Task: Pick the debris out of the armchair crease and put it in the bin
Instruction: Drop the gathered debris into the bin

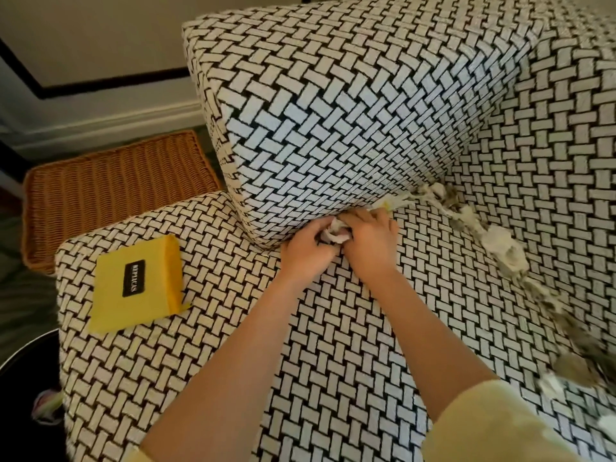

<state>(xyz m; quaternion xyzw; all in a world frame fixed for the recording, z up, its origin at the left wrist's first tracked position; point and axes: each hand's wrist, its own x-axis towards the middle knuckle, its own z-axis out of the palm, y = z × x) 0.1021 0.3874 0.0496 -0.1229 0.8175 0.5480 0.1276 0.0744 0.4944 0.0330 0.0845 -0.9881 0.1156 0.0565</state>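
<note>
My yellow sleeve (483,425) is nearest the cam. My left grip (308,251) and right grip (370,241) are both curled round a crumpled tissue wad (335,233) at the armrest crease. Way more debris (493,248) lines the back crease. The black bin (23,378) is off left, so loose scraps could spill on the carry.

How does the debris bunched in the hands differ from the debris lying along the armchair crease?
The bunched debris is one compact whitish wad; the crease debris is a long, straggling line of scraps. The bunched debris is gripped between the left hand and the right hand; the crease debris lies loose and untouched. Both look like pale, torn scraps.
</note>
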